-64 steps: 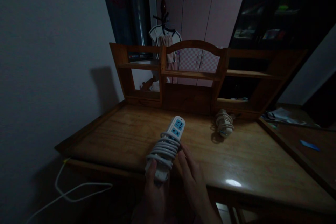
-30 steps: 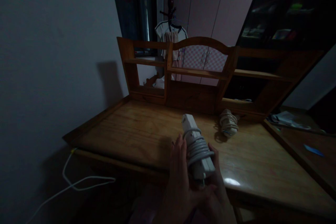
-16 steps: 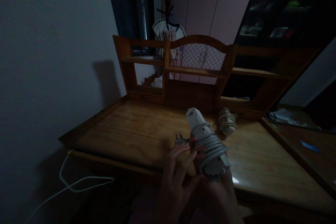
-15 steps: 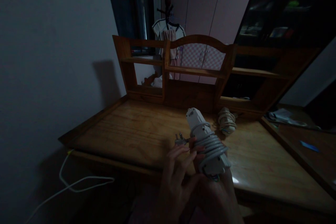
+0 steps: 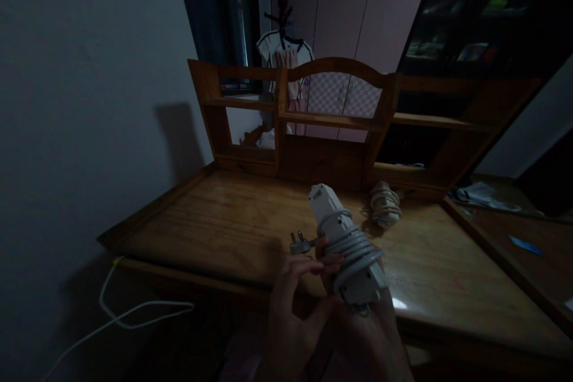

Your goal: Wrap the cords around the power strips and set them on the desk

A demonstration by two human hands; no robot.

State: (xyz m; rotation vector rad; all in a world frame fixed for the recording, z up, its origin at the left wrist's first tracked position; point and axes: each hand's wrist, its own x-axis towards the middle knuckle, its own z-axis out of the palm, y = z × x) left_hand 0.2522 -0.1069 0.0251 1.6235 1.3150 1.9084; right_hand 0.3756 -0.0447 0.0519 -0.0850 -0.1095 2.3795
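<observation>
My right hand (image 5: 369, 325) is wrapped round a white power strip (image 5: 326, 202), its fingertips showing at the strip's left side. The strip tilts above the front of the wooden desk. A grey cord (image 5: 353, 246) is coiled several times about its middle and lower part. From the coil a grey plug (image 5: 302, 243) sticks out to the left, pins upward. Just below the plug is my left hand (image 5: 290, 304), open, with curved fingers and the thumb apart. Its fingertips are close to the right hand's fingers; whether they touch is hard to see.
On the wooden desk (image 5: 215, 215), a second cord-wrapped power strip (image 5: 385, 206) lies at the back right. A wooden shelf unit (image 5: 333, 125) stands along the desk's back edge. At lower left a white cable (image 5: 147, 307) hangs off the desk. The wall (image 5: 89, 101) borders the left side.
The power strip has shifted slightly left in my right hand. My left fingers have drawn back from the coiled cord and curled, and the plug has turned a little.
</observation>
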